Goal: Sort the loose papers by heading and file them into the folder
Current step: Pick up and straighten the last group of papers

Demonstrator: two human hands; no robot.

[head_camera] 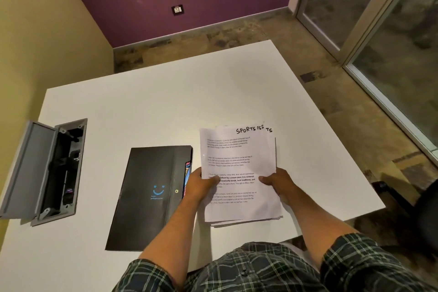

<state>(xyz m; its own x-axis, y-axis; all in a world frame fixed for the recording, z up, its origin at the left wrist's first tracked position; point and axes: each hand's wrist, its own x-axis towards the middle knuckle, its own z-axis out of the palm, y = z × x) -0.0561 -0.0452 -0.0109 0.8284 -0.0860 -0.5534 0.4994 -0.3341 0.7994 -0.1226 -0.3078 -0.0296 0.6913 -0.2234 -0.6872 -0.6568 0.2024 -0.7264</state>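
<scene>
Over at nine o'clock on the white table [147,106], a grey cable hatch [45,169] stands with its lid flipped up and dark fittings showing inside. Moving in toward seven o'clock, the black folder [151,194] lies flat and closed, a blue smiley printed on its cover, something coloured peeking from its right edge. Just past it, the left hand [201,184] pinches the left edge of the stack of papers [239,173], thumb on top. The stack sits at five o'clock, sheets fanned slightly, "SPORTS" handwritten on the sheets peeking out behind the printed top page. The right hand [278,185] grips the right edge, thumb pressed across the page. Plaid sleeves [355,265] frame the bottom.
</scene>
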